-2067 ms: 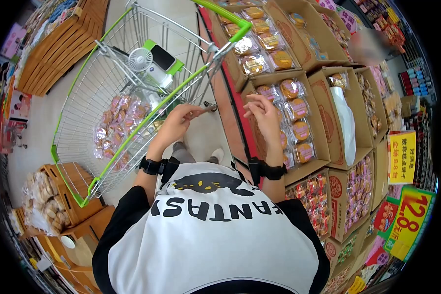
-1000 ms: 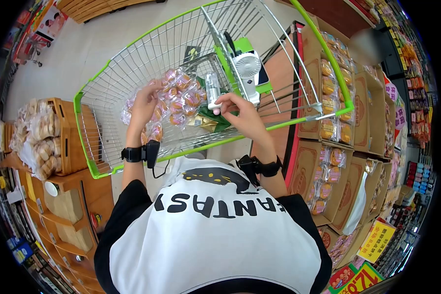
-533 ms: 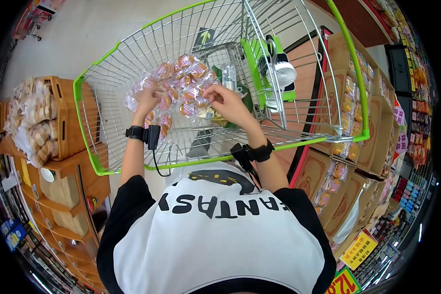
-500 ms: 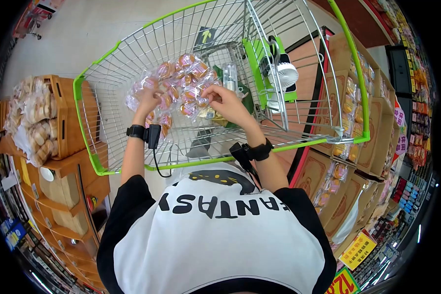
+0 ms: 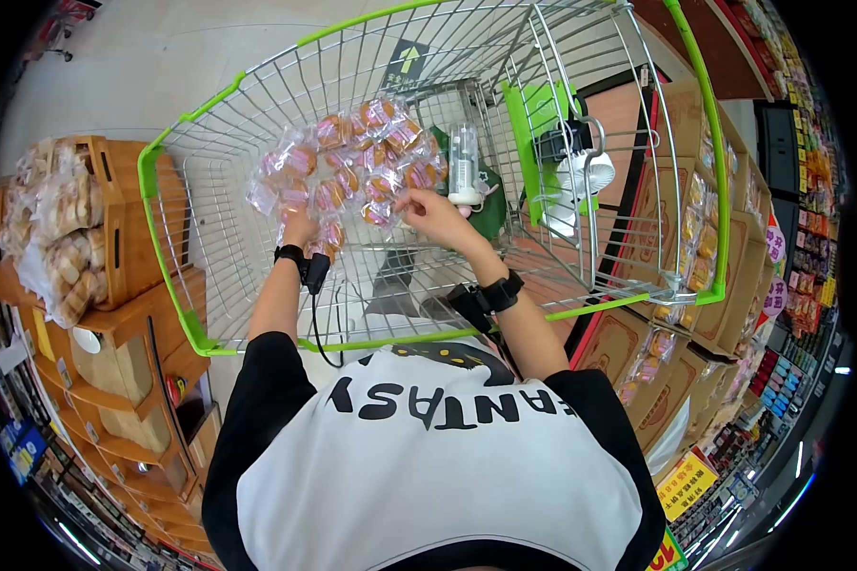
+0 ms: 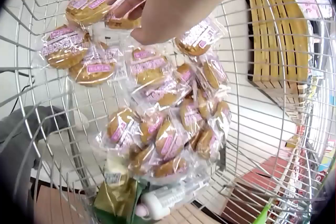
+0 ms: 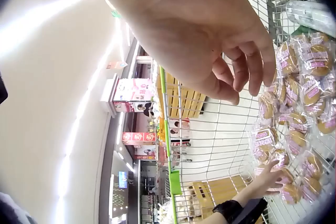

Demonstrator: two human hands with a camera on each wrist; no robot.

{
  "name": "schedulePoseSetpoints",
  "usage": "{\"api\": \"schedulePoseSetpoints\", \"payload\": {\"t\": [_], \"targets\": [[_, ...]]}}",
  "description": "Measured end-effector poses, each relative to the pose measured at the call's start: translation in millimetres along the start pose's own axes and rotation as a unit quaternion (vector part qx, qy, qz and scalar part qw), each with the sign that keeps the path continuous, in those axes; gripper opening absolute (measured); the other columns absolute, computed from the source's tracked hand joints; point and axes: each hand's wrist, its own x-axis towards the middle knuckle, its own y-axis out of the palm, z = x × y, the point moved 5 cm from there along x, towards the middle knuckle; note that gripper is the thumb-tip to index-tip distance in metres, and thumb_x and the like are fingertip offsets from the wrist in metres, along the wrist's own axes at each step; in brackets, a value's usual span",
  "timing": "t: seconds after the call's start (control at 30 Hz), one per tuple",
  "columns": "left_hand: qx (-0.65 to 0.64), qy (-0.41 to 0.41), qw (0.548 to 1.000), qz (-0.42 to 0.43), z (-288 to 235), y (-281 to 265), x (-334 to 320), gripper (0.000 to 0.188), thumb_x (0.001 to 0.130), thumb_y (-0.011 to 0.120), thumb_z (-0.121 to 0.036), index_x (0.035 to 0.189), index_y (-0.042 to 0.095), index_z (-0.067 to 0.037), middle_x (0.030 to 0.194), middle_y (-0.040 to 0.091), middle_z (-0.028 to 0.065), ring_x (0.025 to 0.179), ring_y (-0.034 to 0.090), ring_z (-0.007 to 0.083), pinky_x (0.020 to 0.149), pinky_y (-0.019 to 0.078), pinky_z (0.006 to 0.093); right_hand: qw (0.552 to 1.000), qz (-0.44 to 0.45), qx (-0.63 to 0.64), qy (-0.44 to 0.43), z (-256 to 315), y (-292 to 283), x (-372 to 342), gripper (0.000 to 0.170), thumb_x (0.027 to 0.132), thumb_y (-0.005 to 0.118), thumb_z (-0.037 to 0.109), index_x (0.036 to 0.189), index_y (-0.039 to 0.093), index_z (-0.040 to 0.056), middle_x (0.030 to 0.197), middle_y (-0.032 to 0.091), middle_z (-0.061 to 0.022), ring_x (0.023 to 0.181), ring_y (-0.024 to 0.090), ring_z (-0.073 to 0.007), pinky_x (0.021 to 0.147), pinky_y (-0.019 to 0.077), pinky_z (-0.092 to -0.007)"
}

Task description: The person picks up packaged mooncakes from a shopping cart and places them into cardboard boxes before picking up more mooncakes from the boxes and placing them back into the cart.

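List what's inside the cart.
The cart holds wrapped buns, with a bottle and a gold-and-green bag beside them, and a fan at one end. The left hand covers part of one bun; whatever lies under the top buns is hidden.

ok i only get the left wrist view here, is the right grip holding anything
Observer: Nothing that I can see; the right wrist view shows the right grip loosely curled, with nothing in it.
Operator: got it, what else is missing from my picture
Observer: A small white fan, which the head view shows by the green panel of the cart.
Operator: and anything stacked outside it
Observer: Yes, the head view shows wrapped cakes in a cardboard box on the person's right.
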Motion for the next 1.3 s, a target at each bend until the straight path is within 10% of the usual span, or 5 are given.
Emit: {"api": "schedulePoseSetpoints", "payload": {"t": [0.43,0.9,1.03,1.13,1.3], "targets": [[-0.038,-0.054,0.995,0.071,3.1,9.6,-0.6,0.067,0.064,0.059,-0.016,0.125,0.031,-0.015,0.097,0.056,0.0205,0.089,0.055,0.0339,0.076,0.0434,0.0406,0.997,0.017,-0.040,0.066,-7.9,6.1,1.6,0.016,0.077,0.053,0.010,0.091,0.052,0.0027,0.065,0.051,-0.0016,0.062,0.048,-0.0089,0.058,0.0401,-0.0231],[-0.057,-0.052,0.997,0.018,9.6,-16.7,18.1,0.042,0.061,0.063,-0.023,0.095,0.049,-0.003,0.086,0.058,0.0207,0.083,0.056,0.0334,0.070,0.0436,0.0400,0.999,-0.010,-0.016,0.036,17.7,-7.4,-12.7,0.018,0.078,0.054,0.013,0.092,0.052,0.0028,0.068,0.051,-0.0027,0.064,0.048,-0.0099,0.059,0.0397,-0.0237],[-0.115,-0.020,0.993,0.033,-18.9,-23.4,38.6,0.041,0.059,0.064,-0.025,0.090,0.051,-0.001,0.082,0.059,0.0186,0.080,0.056,0.0336,0.069,0.0439,0.0382,0.999,-0.032,-0.029,0.025,32.7,-15.2,-23.1,0.018,0.078,0.054,0.013,0.092,0.052,0.0030,0.068,0.052,-0.0026,0.064,0.048,-0.0095,0.059,0.0397,-0.0238],[-0.076,0.079,0.993,-0.037,-63.1,-41.1,38.8,0.027,0.068,0.062,-0.009,0.087,0.045,0.000,0.071,0.059,0.0096,0.061,0.058,0.0149,0.048,0.0462,0.0263,0.999,-0.036,-0.031,0.004,34.6,-18.5,-33.1,0.020,0.077,0.055,0.014,0.094,0.052,0.0033,0.070,0.053,-0.0044,0.064,0.049,-0.0118,0.059,0.0406,-0.0249],[-0.391,0.171,0.898,0.103,-204.7,-123.2,-41.4,0.021,0.076,0.050,-0.003,0.095,0.044,0.003,0.082,0.059,0.0138,0.071,0.059,0.0163,0.061,0.0474,0.0257,0.996,-0.064,-0.061,-0.033,54.3,-31.9,-64.2,0.025,0.076,0.057,0.015,0.097,0.052,0.0029,0.073,0.054,-0.0078,0.067,0.052,-0.0169,0.063,0.0422,-0.0284]]}}
